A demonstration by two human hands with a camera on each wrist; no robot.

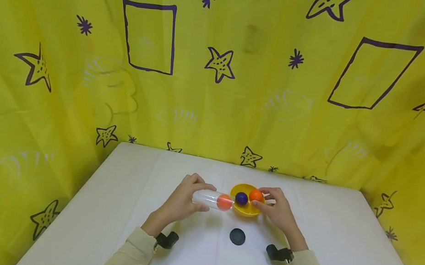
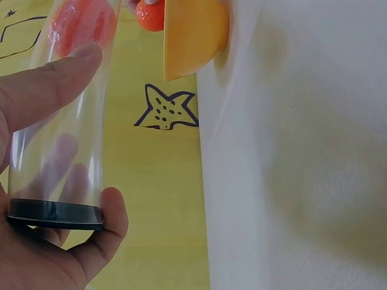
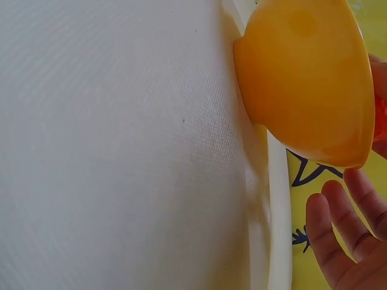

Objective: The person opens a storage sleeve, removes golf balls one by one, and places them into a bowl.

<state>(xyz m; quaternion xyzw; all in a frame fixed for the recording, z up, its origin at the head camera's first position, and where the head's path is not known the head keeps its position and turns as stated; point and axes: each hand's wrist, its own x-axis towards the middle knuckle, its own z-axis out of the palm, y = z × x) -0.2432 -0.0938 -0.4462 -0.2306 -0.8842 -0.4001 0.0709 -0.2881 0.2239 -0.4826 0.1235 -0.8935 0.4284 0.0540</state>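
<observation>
Clear tube (image 1: 206, 197) lies sideways in the left hand (image 1: 183, 196), thumb and fingers curled round it, held up off the table just left of a yellow bowl (image 1: 247, 213). Inside it, an orange ball (image 1: 224, 202) sits toward the right end, beside the bowl's left rim; a black cap (image 2: 57, 212) covers the other end, down by the palm.

Across from it, the right hand (image 1: 277, 210) pinches a second orange ball (image 1: 256, 195) at the bowl's right side, its other fingers spread near the rim; whether they touch it, I can't tell. A dark blue ball (image 1: 241, 198) rests in the bowl, left of that orange one.

The bowl stands upright on a white table (image 1: 192, 259), toward the far side. Nearer, a black disc (image 1: 237, 236) lies flat between the forearms. A yellow curtain (image 1: 216, 110) with dark stars and rectangles hangs close along the far edge and round both sides. White surface stretches wide past each arm to the left and right edges.
</observation>
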